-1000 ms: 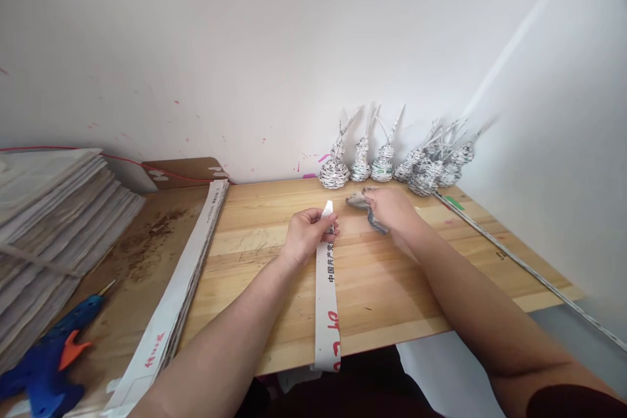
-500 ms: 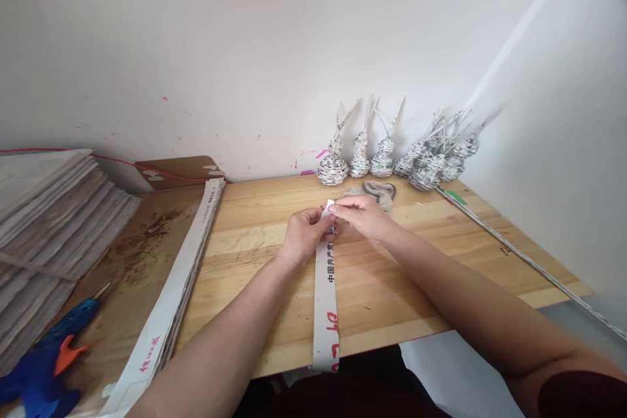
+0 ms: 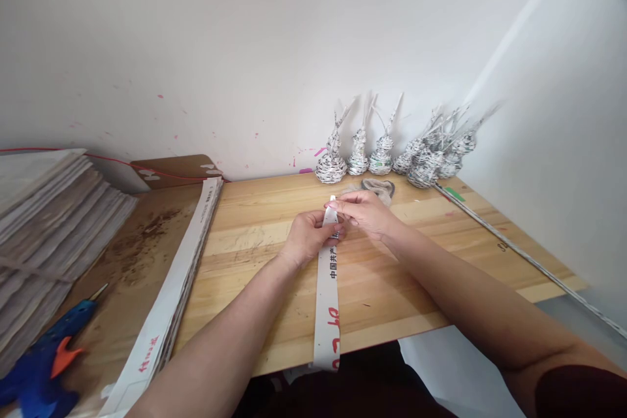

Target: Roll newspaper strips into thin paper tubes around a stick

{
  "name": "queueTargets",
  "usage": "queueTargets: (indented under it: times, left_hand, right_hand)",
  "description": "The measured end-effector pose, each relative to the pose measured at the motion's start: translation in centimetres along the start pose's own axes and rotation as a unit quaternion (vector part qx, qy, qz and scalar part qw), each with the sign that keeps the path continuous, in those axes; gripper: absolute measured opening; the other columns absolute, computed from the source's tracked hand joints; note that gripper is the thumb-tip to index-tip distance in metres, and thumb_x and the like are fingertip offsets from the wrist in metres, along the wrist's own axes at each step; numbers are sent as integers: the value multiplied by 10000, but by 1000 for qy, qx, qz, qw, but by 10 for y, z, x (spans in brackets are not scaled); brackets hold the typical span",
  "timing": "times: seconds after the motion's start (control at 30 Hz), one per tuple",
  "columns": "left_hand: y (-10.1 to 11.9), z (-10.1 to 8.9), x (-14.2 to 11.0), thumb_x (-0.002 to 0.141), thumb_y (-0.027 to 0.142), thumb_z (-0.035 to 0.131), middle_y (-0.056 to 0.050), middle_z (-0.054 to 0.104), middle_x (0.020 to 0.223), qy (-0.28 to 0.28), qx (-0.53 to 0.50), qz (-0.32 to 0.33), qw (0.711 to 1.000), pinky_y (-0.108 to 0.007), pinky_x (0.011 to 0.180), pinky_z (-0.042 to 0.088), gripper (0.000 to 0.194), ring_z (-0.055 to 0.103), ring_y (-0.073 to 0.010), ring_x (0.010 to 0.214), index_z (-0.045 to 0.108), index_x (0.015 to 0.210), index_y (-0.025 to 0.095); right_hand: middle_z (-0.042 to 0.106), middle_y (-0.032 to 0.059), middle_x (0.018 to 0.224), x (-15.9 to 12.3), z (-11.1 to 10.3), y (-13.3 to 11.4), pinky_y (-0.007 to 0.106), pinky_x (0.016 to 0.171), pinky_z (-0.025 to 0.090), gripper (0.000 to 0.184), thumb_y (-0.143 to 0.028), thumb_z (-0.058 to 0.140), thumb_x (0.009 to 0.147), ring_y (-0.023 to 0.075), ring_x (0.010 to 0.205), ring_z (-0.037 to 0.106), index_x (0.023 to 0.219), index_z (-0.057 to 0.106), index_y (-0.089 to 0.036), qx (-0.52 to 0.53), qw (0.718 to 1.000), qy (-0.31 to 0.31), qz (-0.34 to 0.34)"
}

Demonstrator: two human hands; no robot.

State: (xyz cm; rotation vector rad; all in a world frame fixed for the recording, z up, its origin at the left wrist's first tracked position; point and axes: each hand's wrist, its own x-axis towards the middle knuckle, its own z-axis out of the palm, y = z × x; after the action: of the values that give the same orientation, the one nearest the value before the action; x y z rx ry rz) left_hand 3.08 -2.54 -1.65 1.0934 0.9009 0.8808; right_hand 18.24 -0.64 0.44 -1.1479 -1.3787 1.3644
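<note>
A long paper strip (image 3: 327, 313) with black printed characters and red marks runs from my fingers toward me and hangs over the table's front edge. My left hand (image 3: 309, 236) grips it a little below its far end, thumb on top. At the tip, my right hand (image 3: 363, 210) pinches the strip between thumb and fingers, where the paper is narrowed and looks folded or curled. Just beyond my right hand lies a greyish cloth piece (image 3: 385, 191) with a dark edge, partly hidden by that hand.
Several woven paper gourd shapes (image 3: 331, 166) stand along the wall. A long rolled paper rod (image 3: 509, 241) lies at the right. On the left are a stack of paper strips (image 3: 161, 313), bundled paper stacks (image 3: 59, 222) and a blue glue gun (image 3: 44, 359).
The strip's far end looks narrower and more curled between my fingers. Both hands stay nearly in place; the view has shifted slightly.
</note>
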Motion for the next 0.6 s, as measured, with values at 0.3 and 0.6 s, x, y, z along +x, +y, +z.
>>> queueTargets:
  times: [0.3,0.6]
  left_hand:
    - [4,3,-2,710,457,719,-55,692,760,37,22,11,999,-286,640,556,371,662,-168,700,679,911,147]
    - [0,2,-1,754,480,659,-34,679,741,15,54,46,997,-254,633,532,336,620,-137,669,702,829,155]
  right_hand:
    - [566,-2,598,2,-2,5,221,417,225,321,-437,742,671,58,476,372,770,728,-132,1,1000,-11,-17]
    - [585,-1,583,2,0,2,206,396,249,304,-422,774,638,77,480,473,718,692,-140,27,1000,-2,10]
